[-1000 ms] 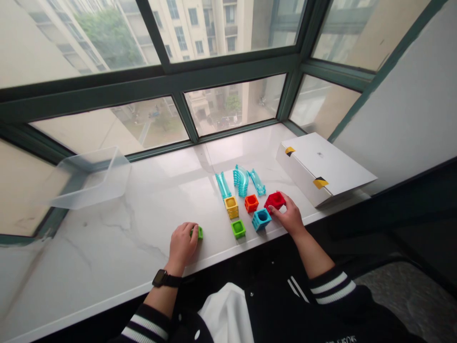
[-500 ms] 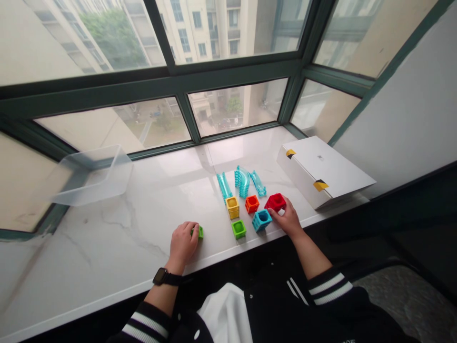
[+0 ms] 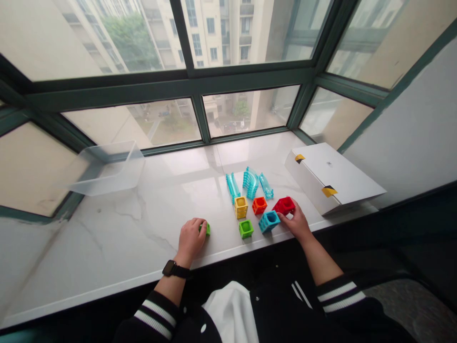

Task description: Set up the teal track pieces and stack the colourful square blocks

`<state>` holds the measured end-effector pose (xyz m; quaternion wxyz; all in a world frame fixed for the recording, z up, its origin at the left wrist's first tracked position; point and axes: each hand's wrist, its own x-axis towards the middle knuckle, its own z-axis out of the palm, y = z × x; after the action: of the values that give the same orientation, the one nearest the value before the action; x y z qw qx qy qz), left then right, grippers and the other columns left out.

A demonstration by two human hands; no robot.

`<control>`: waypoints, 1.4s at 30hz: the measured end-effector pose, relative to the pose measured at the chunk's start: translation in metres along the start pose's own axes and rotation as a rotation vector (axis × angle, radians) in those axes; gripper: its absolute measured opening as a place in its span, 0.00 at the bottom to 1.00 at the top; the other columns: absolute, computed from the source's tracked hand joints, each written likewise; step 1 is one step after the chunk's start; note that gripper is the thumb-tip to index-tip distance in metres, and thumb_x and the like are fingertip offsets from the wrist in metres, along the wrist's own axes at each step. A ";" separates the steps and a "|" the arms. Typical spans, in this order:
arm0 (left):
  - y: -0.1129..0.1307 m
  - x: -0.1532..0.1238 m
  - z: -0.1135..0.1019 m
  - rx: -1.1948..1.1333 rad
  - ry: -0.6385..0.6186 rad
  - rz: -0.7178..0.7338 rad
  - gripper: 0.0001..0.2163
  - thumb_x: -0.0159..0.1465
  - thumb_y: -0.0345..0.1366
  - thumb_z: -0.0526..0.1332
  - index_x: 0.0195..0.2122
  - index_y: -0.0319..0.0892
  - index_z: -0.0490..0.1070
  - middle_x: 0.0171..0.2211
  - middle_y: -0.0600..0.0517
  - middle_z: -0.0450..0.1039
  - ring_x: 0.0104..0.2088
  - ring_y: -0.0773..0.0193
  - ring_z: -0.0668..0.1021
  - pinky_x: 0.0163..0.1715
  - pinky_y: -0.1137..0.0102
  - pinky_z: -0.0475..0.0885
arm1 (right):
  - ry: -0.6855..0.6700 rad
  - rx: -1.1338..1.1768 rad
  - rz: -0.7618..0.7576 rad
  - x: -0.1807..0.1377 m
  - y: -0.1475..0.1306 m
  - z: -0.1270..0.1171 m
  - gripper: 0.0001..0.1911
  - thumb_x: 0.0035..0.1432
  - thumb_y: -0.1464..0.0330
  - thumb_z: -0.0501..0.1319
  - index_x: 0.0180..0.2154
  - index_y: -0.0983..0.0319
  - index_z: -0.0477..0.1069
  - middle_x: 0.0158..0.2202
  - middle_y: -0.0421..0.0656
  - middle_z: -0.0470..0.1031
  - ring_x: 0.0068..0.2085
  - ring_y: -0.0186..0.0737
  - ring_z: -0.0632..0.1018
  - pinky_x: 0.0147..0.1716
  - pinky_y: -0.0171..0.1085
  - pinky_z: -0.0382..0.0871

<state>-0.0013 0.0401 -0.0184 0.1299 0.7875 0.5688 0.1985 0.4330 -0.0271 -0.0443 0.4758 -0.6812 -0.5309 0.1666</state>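
My left hand (image 3: 193,237) is closed round a green block (image 3: 207,229) on the white countertop; the fingers hide most of it. My right hand (image 3: 297,221) grips a red block (image 3: 284,205) from its right side. Just left of those fingers stands a blue block (image 3: 269,221) with a round hole in its top. A second green block (image 3: 246,229), a yellow block (image 3: 241,207) and an orange block (image 3: 259,205) stand between my hands. Behind them lie a straight turquoise track piece (image 3: 233,187), a stack of curved turquoise pieces (image 3: 251,183) and another turquoise piece (image 3: 266,185).
A clear plastic bin (image 3: 107,186) stands at the back left of the countertop (image 3: 117,247). On the right is a white box (image 3: 339,174) with yellow-and-black tape tabs. Green-framed windows (image 3: 150,90) border the back, and the counter's front edge runs close to my body.
The whole view has shifted, so everything sits a little further right. Both hands keep hold of their blocks, and the blocks stay in nearly the same arrangement.
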 end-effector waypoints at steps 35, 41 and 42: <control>-0.017 -0.019 0.011 -0.178 0.062 -0.123 0.14 0.76 0.37 0.48 0.42 0.44 0.74 0.40 0.47 0.76 0.43 0.54 0.78 0.49 0.59 0.72 | -0.849 -0.352 -0.196 -0.077 -0.191 0.194 0.24 0.67 0.73 0.58 0.64 0.63 0.67 0.59 0.55 0.74 0.57 0.50 0.78 0.59 0.44 0.70; -0.012 -0.021 0.009 -0.168 0.024 -0.084 0.14 0.76 0.37 0.49 0.41 0.45 0.74 0.38 0.48 0.75 0.42 0.55 0.77 0.48 0.61 0.70 | -0.827 -0.364 -0.219 -0.077 -0.179 0.193 0.23 0.66 0.73 0.58 0.62 0.61 0.68 0.58 0.52 0.78 0.56 0.48 0.79 0.56 0.41 0.69; -0.012 -0.021 0.009 -0.160 0.023 -0.084 0.14 0.76 0.37 0.49 0.40 0.45 0.74 0.38 0.48 0.75 0.42 0.56 0.77 0.47 0.61 0.70 | -0.826 -0.373 -0.216 -0.077 -0.178 0.192 0.22 0.66 0.73 0.58 0.60 0.61 0.69 0.57 0.51 0.79 0.55 0.48 0.80 0.54 0.41 0.69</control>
<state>-0.0132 0.0242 -0.0349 0.1941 0.7477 0.5850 0.2470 0.1625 -0.0076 -0.0133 0.1088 -0.5725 -0.7647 0.2749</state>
